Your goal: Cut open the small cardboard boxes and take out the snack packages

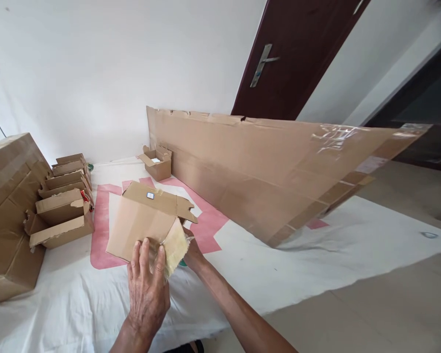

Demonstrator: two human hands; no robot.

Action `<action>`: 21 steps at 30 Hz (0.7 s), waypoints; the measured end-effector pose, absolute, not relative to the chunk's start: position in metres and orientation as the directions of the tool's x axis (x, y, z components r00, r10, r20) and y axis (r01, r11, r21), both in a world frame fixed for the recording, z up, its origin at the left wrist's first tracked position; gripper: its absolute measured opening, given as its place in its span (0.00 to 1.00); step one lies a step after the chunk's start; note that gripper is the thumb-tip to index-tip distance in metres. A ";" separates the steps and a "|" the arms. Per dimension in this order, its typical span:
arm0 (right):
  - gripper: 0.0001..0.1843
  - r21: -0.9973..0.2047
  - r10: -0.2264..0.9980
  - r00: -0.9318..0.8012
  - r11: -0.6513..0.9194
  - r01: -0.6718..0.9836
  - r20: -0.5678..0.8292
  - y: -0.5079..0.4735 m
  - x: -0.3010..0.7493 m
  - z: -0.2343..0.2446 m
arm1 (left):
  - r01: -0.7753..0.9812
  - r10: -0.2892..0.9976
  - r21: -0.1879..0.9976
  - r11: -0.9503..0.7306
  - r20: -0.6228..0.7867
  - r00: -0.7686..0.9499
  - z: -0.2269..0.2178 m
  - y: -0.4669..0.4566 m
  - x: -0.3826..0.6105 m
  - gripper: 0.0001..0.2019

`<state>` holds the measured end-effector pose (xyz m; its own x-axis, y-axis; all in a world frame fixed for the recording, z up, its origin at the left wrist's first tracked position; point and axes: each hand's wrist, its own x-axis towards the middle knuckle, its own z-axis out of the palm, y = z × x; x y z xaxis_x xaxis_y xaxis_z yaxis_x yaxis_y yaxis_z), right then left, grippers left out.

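Observation:
A small brown cardboard box [139,223] lies tilted in front of me, a small white-and-blue label on its far side. One torn end flap [176,247] stands out toward me with a rough, pale yellow surface. My left hand [147,279] grips the box's near edge, fingers over the top face. Clear film or tape shows near its fingertips. My right hand [193,251] is at the box's right end, behind the torn flap, its fingers mostly hidden. A bit of a green thing [183,263] shows beside it, too covered to name.
Several open small boxes [64,218] stand in a row at left beside a large carton [12,211]. Another open box [158,164] sits at the back. A long cardboard sheet [242,166] stands along the right side of the white cloth [77,304], printed pink.

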<state>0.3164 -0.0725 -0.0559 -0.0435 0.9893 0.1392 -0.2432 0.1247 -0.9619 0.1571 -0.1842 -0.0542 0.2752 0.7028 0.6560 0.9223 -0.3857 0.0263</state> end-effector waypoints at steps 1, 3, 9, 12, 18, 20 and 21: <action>0.15 -0.964 0.989 -0.054 0.122 -0.236 0.138 -0.074 0.317 -0.055 | 0.920 0.705 0.033 -0.390 0.653 0.275 -0.054 -0.185 0.157 0.46; 0.16 -0.966 0.989 -0.079 0.106 -0.235 0.128 -0.077 0.317 -0.054 | 0.915 0.704 0.043 -0.401 0.654 0.278 -0.053 -0.186 0.158 0.45; 0.26 -0.960 0.975 -0.070 0.194 -0.201 0.211 -0.089 0.321 -0.047 | 0.822 0.738 0.327 -0.466 0.656 0.157 -0.040 -0.180 0.146 0.37; 0.31 -0.937 0.934 -0.094 0.337 -0.088 0.345 -0.103 0.324 -0.039 | 0.595 0.815 0.666 -0.449 0.579 -0.034 -0.024 -0.170 0.125 0.27; 0.38 -0.830 0.809 -0.251 0.556 0.039 0.531 -0.125 0.322 -0.025 | 0.004 0.991 0.999 -0.040 0.040 -0.125 0.003 -0.148 0.078 0.30; 0.43 -0.786 0.759 -0.300 0.617 0.049 0.577 -0.128 0.320 -0.026 | -0.114 0.987 0.993 0.025 -0.043 -0.154 0.002 -0.143 0.072 0.33; 0.44 -0.758 0.734 -0.314 0.649 0.065 0.602 -0.129 0.318 -0.028 | -0.148 0.984 0.988 0.047 -0.072 -0.165 0.001 -0.141 0.071 0.34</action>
